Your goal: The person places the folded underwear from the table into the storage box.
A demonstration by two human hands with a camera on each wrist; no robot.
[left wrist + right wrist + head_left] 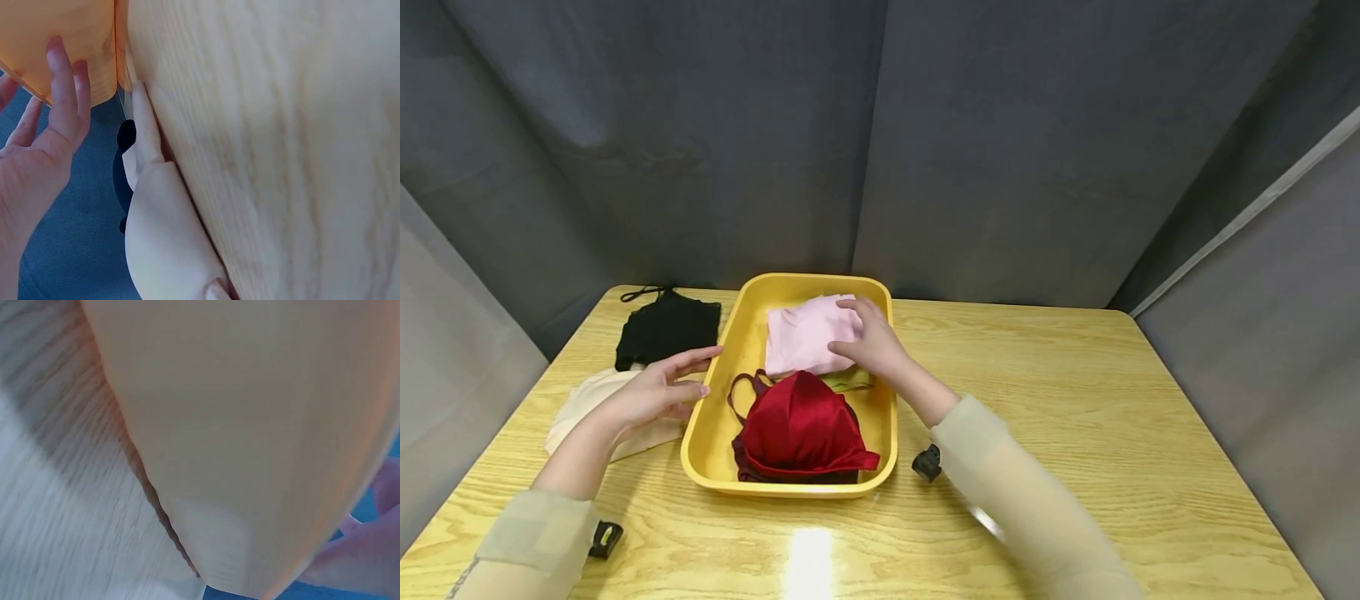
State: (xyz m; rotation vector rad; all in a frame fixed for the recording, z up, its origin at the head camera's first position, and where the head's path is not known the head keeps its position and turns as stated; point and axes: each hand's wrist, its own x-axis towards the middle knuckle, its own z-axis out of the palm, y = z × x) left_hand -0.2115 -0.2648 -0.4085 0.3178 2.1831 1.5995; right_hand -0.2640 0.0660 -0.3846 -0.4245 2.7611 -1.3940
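Your left hand spreads at the tray, your right hand arches loosely, both empty, and that pink cloth looks light, soft, best pinched by an edge.

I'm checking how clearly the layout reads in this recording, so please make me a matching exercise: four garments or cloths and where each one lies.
Things:
1. Red bra
2. Black garment
3. Pink cloth
4. Cream garment

Places:
A. On the table, near its far edge
B. In the far half of the yellow tray, by the right hand
C. On the table, nearer the person
D. In the tray's near half

Pairs: 1-D, 2-A, 3-B, 4-C
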